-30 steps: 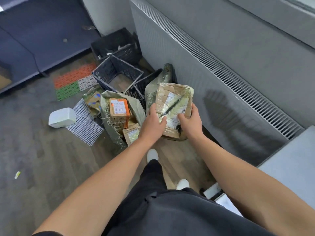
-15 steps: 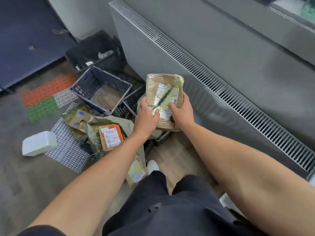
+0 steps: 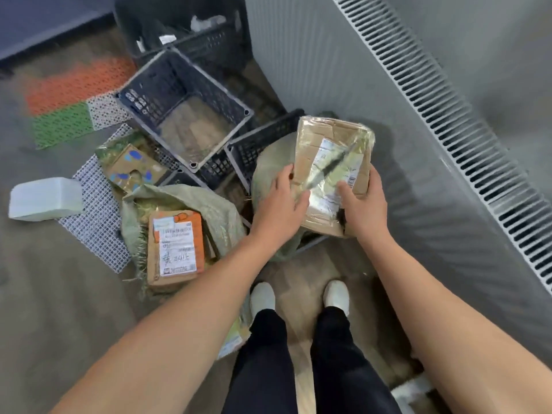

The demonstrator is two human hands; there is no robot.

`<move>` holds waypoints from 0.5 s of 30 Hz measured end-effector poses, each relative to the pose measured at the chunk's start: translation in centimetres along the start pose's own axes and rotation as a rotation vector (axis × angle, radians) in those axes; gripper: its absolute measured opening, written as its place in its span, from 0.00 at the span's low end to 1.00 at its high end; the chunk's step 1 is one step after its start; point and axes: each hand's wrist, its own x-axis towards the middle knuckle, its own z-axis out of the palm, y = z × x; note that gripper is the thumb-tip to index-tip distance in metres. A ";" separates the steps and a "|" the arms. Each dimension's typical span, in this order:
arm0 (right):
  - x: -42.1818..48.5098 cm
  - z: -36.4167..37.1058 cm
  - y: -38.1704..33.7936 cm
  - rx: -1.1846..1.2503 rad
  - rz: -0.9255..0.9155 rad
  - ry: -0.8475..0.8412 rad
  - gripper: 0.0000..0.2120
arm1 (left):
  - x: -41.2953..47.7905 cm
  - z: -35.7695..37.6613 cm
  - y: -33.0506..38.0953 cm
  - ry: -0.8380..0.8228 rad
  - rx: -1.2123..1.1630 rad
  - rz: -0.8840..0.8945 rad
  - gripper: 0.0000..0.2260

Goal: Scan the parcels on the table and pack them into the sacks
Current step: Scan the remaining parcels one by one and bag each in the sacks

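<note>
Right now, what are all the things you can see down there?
sacks: two, green, floor by the crates
taped parcel: one, brown, held above the right sack
orange parcel: one, orange and brown, in the left sack's mouth
blue-spotted parcel: one, brown, floor beside the crates
crates: at least three, dark, beside the radiator
lattice mats: several, orange, green, white, floor at left
white block: one, white, far left
radiator: one, grey, right
shoes: two, white, bottom centre
left hand: one, holds the taped parcel's left edge
right hand: one, grips its right edge
</note>
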 end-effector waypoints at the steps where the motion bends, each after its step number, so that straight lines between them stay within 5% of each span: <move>1: 0.8 0.0 1.8 0.004 0.019 0.004 0.27 | 0.6 1.3 -1.3 -0.028 0.019 -0.012 0.28; 5: 3.0 0.1 7.8 -0.015 0.056 0.006 0.27 | 3.2 5.8 -6.0 -0.080 0.103 -0.014 0.29; 15: 5.3 1.4 14.5 -0.021 0.062 -0.033 0.27 | 9.3 9.1 -13.6 0.110 0.341 -0.003 0.22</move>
